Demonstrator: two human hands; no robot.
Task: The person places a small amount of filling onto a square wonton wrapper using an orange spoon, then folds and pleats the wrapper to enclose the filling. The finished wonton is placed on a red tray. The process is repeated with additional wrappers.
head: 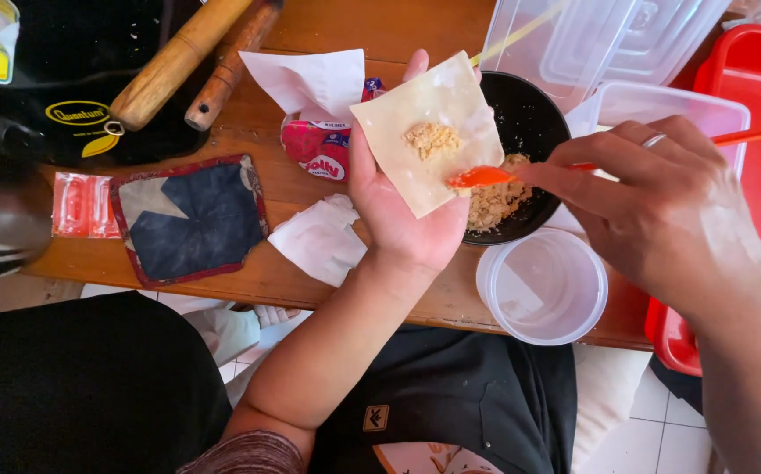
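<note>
Left hand (402,206) open beneath wrapper (428,132); right hand (661,206) pinching orange spoon (483,177), possibly loaded. Risk: tilted palm spilling filling (433,139).

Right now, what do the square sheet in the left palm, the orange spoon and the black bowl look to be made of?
Square sheet: thin raw dough by the look, pale matte, edges drooping over the left hand.
Orange spoon: likely plastic or silicone, smooth, uniform bright colour; held by the right hand.
Black bowl: hard, dark, slightly speckled; ceramic or plastic, can't tell.
</note>
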